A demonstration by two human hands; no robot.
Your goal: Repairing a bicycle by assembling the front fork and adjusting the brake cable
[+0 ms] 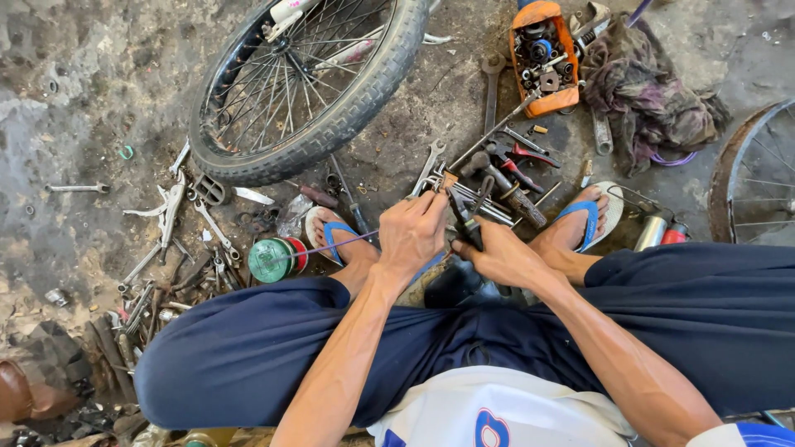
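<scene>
Both forearms reach down between the knees. The left hand [411, 234] pinches a thin cable [331, 245]; the right hand [497, 257] is closed around dark pliers [464, 217]. Just beyond lie scattered wrenches [426, 168], a bicycle wheel [310, 83] and an orange parts tray [542, 58] on the concrete floor [74, 99].

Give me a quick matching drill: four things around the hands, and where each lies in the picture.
Things:
1. bicycle wheel
2. orange parts tray
3. green tin
4. crumpled rag

Places:
A. far right at the top, beside the tray
B. beside the foot in the left sandal
C. top middle, full of small parts
D. upper left, lying flat on the ground

Pairs: 1-D, 2-C, 3-B, 4-A
</scene>
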